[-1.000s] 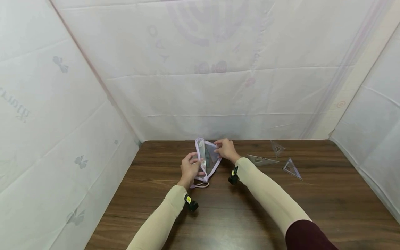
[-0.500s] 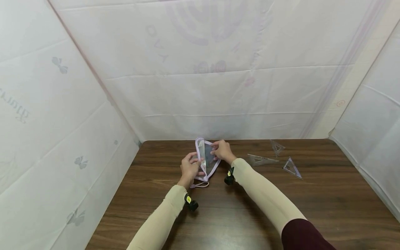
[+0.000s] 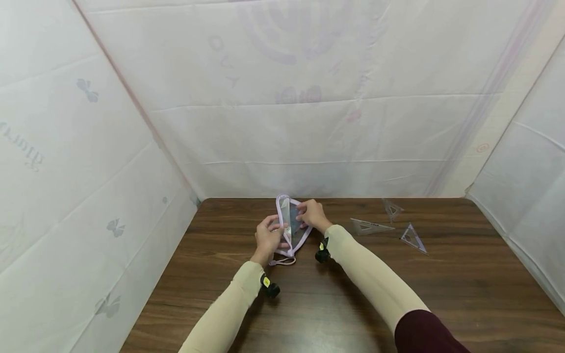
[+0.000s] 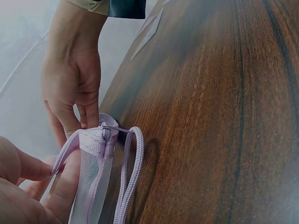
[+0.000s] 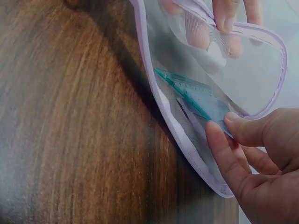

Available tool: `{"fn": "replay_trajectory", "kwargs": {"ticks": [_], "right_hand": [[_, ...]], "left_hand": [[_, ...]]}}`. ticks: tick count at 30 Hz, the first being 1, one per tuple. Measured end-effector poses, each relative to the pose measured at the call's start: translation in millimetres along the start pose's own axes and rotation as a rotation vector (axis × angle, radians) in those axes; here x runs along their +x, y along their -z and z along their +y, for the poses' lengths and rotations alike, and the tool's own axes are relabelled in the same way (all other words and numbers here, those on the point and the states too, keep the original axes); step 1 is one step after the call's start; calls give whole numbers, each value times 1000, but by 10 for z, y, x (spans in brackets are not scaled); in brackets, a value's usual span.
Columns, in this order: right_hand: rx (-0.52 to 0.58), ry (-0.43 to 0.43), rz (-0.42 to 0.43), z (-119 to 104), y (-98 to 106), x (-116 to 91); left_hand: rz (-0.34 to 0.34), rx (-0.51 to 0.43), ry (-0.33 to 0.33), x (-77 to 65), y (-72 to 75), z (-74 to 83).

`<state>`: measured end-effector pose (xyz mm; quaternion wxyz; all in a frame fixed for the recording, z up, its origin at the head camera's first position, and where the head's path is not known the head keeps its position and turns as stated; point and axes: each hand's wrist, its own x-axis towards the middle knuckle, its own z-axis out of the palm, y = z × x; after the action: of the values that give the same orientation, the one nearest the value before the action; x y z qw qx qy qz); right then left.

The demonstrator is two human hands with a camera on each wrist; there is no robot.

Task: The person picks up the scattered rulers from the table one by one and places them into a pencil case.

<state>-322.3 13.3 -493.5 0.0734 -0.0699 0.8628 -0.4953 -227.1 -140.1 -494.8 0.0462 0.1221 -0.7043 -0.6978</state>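
Note:
My left hand (image 3: 267, 240) holds the lavender-trimmed edge of a clear mesh zip pouch (image 5: 156, 88), its mouth spread wide above the table. Fingers show through the mesh in the right wrist view. A looped lavender cord (image 4: 139, 154) hangs from the zip end. With thumb and fingertips, my right hand (image 3: 314, 214) pinches a teal-edged transparent set square (image 5: 194, 95) at the pouch's open mouth. Its pointed end lies against the mesh within the trim. Beside it, a thin purple edge (image 5: 184, 109) shows inside the pouch.
Right of the pouch, three transparent set squares lie on the wooden table (image 3: 441, 294): a long one (image 3: 380, 227), a small one (image 3: 389, 207) at the back and a purple-edged one (image 3: 419, 239). White sheeting (image 3: 282, 137) walls the back and both sides.
My right hand has shifted slightly left, further into the pouch's mouth. My left hand and the pouch have hardly moved. The three set squares on the table lie as before.

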Motion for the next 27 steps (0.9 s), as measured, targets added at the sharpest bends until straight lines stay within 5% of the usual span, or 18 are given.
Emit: {"fn": "replay_trajectory", "kwargs": {"ticks": [27], "right_hand": [[-44,-1,25,-22,-25,-54]], "left_hand": [[10,8,-10,-22,1,7]]}}
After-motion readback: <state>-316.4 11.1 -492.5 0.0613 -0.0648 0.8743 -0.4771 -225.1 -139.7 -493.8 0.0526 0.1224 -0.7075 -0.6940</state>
